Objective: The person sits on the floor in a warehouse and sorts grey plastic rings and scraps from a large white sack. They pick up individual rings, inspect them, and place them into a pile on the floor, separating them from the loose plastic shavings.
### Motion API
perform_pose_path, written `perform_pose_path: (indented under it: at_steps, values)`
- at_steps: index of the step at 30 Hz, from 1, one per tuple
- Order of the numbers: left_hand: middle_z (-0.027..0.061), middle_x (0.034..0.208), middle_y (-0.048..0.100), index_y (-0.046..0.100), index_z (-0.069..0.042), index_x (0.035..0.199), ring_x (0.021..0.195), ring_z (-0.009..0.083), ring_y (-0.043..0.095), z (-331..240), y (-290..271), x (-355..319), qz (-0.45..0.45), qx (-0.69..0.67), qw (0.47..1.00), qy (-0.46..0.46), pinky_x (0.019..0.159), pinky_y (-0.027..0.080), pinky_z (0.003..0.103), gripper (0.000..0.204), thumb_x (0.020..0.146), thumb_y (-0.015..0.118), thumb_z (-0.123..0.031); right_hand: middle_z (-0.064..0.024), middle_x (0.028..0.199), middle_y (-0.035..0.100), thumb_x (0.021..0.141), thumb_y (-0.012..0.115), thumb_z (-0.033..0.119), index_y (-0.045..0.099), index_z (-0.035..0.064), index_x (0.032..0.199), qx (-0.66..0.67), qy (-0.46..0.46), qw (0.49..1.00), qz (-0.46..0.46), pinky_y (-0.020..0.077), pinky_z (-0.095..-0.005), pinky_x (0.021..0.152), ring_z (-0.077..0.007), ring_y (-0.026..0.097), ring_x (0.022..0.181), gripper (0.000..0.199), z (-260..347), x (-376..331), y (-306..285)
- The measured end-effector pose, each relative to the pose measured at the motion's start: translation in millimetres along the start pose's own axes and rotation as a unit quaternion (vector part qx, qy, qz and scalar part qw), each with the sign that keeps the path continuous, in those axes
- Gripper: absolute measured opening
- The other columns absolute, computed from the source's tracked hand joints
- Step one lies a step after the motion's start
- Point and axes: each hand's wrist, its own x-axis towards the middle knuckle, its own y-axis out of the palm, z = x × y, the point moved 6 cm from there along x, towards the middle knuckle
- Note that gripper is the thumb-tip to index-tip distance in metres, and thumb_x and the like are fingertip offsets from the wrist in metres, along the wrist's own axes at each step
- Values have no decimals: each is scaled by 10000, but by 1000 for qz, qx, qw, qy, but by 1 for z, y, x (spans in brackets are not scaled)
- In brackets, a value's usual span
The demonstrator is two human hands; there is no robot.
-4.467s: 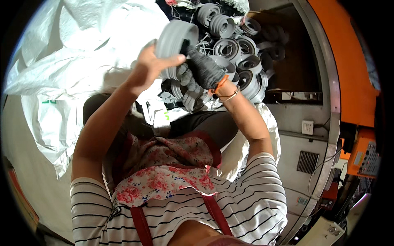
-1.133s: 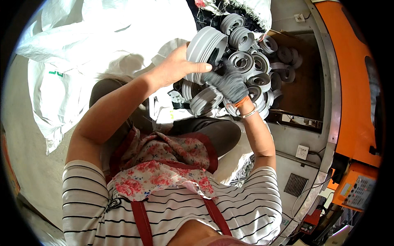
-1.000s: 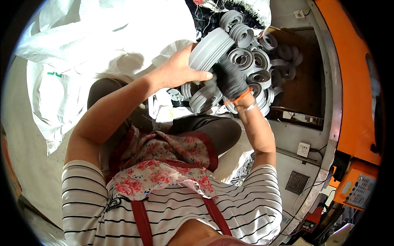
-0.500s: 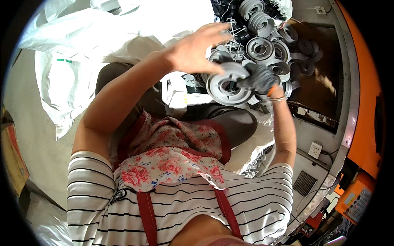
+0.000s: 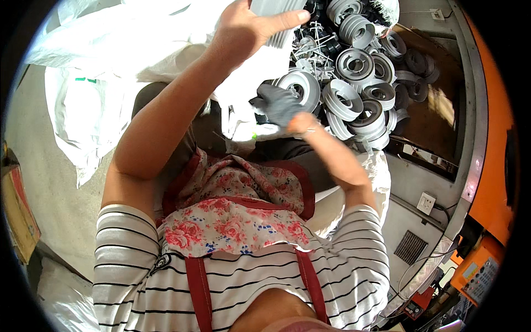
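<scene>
Up at the top edge, my bare left hand point(image 5: 246, 30) grips a grey ribbed plastic ring point(image 5: 278, 19) over the bright white sacking point(image 5: 138, 50), with the thumb along its side; the ring is partly cut off by the frame. My right hand point(image 5: 281, 105), in a dark grey glove, is smeared by motion beside another grey ring point(image 5: 301, 88) at the near left of the pile. Its fingers are too blurred to show what they hold, if anything. Below it lies a crumpled white bag edge point(image 5: 243, 124).
Several grey plastic rings point(image 5: 354, 66) are heaped to the right of my hands, with thin pale sprue-like sticks point(image 5: 315, 47) among black parts. Farther right are a brown board point(image 5: 437, 116), a wall socket point(image 5: 426, 203) and an orange machine panel point(image 5: 481, 271).
My left hand has moved up and left, now with a grey ring in it. My right hand has left the ring it was at and swung left toward the bag edge.
</scene>
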Motion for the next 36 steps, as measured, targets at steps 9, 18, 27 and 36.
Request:
perform_pose_path:
  at_steps: [9, 18, 27, 36]
  values:
    - [85, 883, 629, 602, 32, 1020, 790, 149, 603, 12, 3, -1, -147, -78, 981, 95, 713, 500, 279, 363, 776, 733, -203, -238, 824, 615, 772, 630, 237, 600, -22, 839, -92, 127, 981, -113, 494, -439, 700, -392, 601, 781, 269, -30, 5, 3]
    - [94, 1030, 598, 522, 53, 1147, 907, 157, 601, 52, 56, -4, -21, -273, 954, -122, 730, 538, 277, 383, 868, 639, -181, -119, 836, 649, 842, 613, 93, 664, 23, 954, -100, 42, 876, -469, 464, -330, 745, -233, 596, 788, 142, 24, -46, -170]
    - [110, 1065, 578, 491, 45, 1189, 947, 159, 583, 49, 60, -12, 30, -281, 951, -127, 818, 506, 311, 474, 856, 661, -247, -187, 959, 620, 729, 742, 290, 578, 18, 1121, -127, 67, 956, -255, 471, -400, 807, -332, 595, 900, 504, 34, -30, -165]
    - [143, 1174, 545, 394, 39, 1297, 1066, 213, 577, 45, 68, -15, 112, -290, 939, -149, 882, 531, 353, 512, 893, 589, -208, -231, 1212, 482, 651, 792, 243, 458, 38, 1264, -219, -73, 964, -133, 429, -432, 931, -388, 486, 1115, 728, 66, -41, -160]
